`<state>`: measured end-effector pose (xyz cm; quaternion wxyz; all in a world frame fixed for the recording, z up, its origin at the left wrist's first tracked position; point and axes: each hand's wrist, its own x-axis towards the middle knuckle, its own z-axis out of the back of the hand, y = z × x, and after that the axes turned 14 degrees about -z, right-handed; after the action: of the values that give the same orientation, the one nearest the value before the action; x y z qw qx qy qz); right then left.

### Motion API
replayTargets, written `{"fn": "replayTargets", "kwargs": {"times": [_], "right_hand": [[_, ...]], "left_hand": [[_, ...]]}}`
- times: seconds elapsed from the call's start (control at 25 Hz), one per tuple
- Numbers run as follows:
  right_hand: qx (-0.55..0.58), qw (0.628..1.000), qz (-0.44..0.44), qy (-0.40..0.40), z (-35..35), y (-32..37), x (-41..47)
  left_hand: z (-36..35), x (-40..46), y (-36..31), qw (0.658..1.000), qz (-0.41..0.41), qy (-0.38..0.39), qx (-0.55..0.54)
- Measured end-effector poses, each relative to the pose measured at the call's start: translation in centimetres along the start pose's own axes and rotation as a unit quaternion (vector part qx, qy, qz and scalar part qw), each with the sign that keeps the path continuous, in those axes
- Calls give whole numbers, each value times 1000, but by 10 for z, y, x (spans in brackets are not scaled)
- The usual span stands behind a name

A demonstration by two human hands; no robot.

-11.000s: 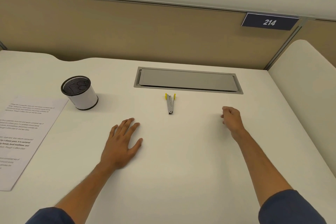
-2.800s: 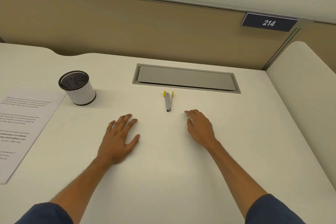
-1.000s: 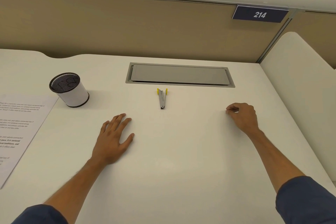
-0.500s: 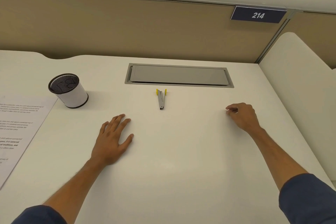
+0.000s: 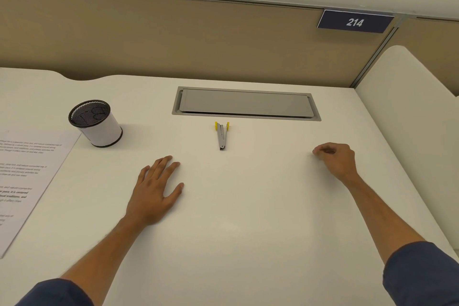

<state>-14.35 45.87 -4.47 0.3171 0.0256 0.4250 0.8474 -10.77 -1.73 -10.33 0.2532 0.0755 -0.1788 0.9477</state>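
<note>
Small grey metal stapler-like tool (image 5: 221, 137) with two yellow tabs at its far end, the only one of its kind in view, lies flat on a white desk (image 5: 248, 231), untouched by either of a person's two hands. Near and to the left of the tool, the left hand (image 5: 155, 191) rests palm-down on the desk, fingers straight and slightly spread, holding nothing. Well to the right of the tool, the right hand (image 5: 335, 160) sits with fingers curled and tips drawn against the thumb; whether anything is pinched there cannot be told. Just beyond the tool is one grey rectangular metal hatch (image 5: 246, 103) set into the desk. Far left of the tool stands one cylindrical white cup with a black mesh rim (image 5: 95, 123), beside one printed white paper sheet (image 5: 27, 176). Beyond and to the right of the tool, one dark blue sign reading 214 (image 5: 354, 22) hangs on the tan partition (image 5: 173, 40).
</note>
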Motion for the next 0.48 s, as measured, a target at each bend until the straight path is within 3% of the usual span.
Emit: {"fn": "replayTargets", "kwargs": {"times": [0.12, 0.48], "right_hand": [[-113, 993, 44, 8, -8, -5, -1], [-312, 942, 104, -68, -22, 9, -5]], "left_hand": [[0, 0, 0, 1000, 1, -1, -2], [0, 0, 1, 1000, -1, 1, 1]]}}
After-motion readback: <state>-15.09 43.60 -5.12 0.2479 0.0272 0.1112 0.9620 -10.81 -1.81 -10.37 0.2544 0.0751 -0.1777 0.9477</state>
